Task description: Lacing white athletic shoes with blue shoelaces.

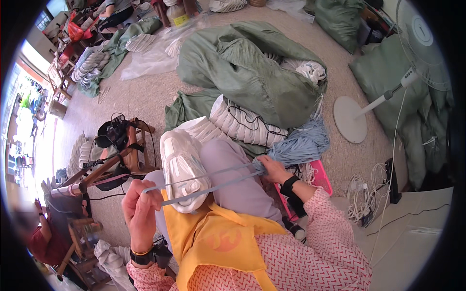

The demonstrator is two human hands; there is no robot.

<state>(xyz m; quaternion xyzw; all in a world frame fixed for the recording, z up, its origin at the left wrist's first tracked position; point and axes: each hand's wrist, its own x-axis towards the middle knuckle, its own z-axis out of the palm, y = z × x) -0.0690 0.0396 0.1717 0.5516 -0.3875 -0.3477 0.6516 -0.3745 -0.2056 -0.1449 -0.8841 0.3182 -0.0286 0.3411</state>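
the shoe (184, 172) lies on the lap (232, 169), left of the lace bundle (302, 144) (fan (408, 78) farther right).

Can't read any text, tbh: just an orange print (221, 240) on the yellow apron (201, 259), a yellow label (181, 20) on the jar (174, 11) and a round badge (422, 30) on the pedestal fan (410, 76), too blurry.

Left hand (142, 206): fingers closed on a blue lace (223, 184)
Right hand (273, 169): gripping the lace, just beside the bundle (306, 140) of blue laces
Lace: two straight strands between the hands, crossing over the shoe; contact unclear
Shoe (183, 167): white, on the lap
Apron (218, 237): yellow
Tray (319, 175): pink, partly under the bundle
Sack (242, 72): green, on the floor (141, 92)
Fan (350, 119): standing right of the sack
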